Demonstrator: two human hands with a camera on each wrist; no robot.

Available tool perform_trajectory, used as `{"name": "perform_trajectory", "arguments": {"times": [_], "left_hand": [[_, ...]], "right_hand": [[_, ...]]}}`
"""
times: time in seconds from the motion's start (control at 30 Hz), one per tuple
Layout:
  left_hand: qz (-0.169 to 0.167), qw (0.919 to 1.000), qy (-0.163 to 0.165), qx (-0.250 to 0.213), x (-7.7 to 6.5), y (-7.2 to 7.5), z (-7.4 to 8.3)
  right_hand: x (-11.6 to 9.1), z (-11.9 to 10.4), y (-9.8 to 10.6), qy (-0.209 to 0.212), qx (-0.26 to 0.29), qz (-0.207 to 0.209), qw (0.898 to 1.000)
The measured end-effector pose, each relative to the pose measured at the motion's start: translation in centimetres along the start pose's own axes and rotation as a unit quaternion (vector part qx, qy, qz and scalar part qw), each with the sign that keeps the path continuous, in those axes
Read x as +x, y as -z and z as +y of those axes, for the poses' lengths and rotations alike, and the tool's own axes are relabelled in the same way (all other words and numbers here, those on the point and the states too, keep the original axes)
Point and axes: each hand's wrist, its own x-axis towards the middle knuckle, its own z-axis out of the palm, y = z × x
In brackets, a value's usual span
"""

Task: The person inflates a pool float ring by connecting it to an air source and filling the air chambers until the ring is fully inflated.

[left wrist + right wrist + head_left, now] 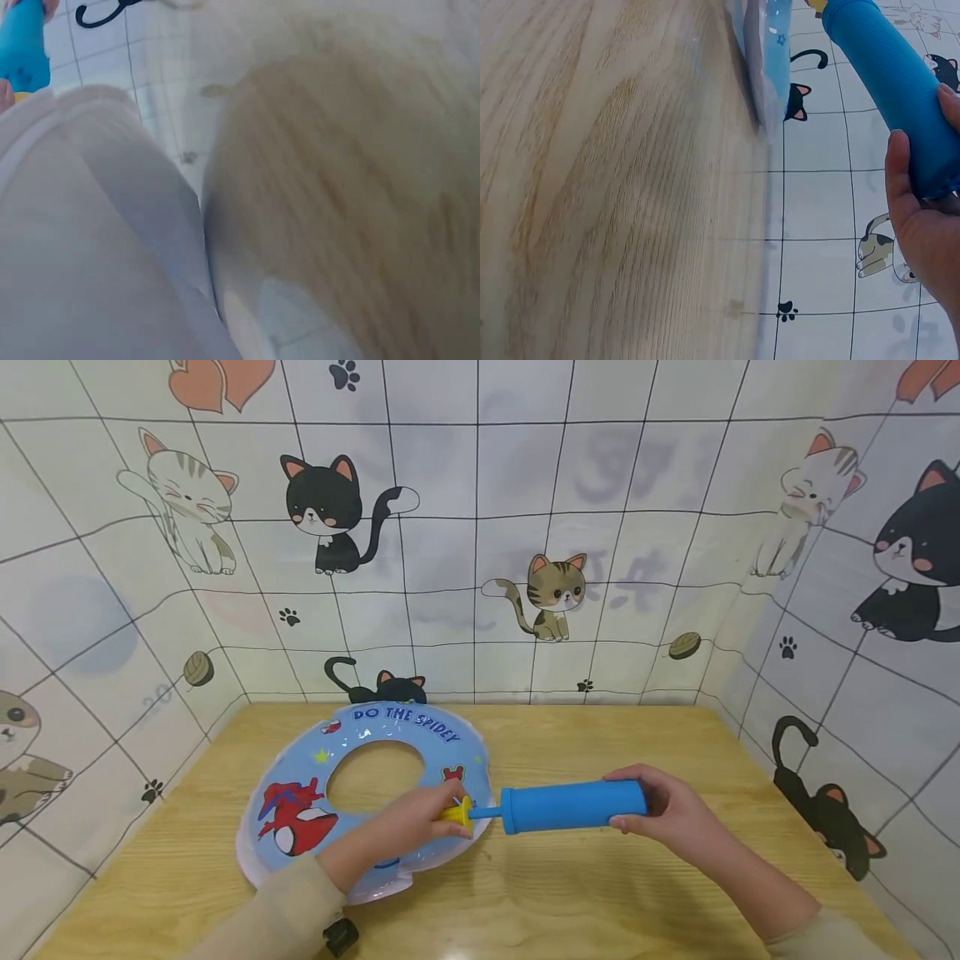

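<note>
A blue hand pump (573, 806) is held level above the table in the head view, a thin blue rod (486, 812) leading from its left end to a yellow end piece (459, 812). My left hand (416, 818) grips that yellow piece. Round the far end of the barrel curl the thumb and fingers of my right hand (663, 806); the right wrist view has this hand (930, 217) on the barrel too. Behind my left hand lies a light blue swim ring (442, 727) with a red spider figure, looking partly inflated. Sleeve fabric covers most of the left wrist view.
The wooden table (600, 893) carries the ring on its left half. A white grid wall covering (450, 552) with cartoon cats rises behind and at both sides. A small dark object (341, 935) shows below the left sleeve at the front.
</note>
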Motion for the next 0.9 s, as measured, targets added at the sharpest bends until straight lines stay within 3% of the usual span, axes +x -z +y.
{"name": "perform_trajectory", "arguments": {"times": [0.23,0.43,0.67,0.9], "left_hand": [[0.010,0.9997,-0.023,0.005,0.8,-1.0,1.2],[-0.001,0.9996,-0.020,-0.018,1.1,-1.5,1.1],[0.001,0.9997,-0.012,-0.022,0.4,0.0,-0.4],[-0.044,0.9966,0.012,-0.068,-0.9,1.5,-1.9]], "right_hand": [[0.4,-0.4,-0.9,0.024,0.006,-0.016,1.000],[0.2,-0.7,-1.2,0.035,-0.015,-0.028,0.999],[-0.8,-0.9,1.3,0.035,-0.060,-0.007,0.998],[-2.2,-0.4,4.2,0.058,-0.073,0.004,0.996]]}}
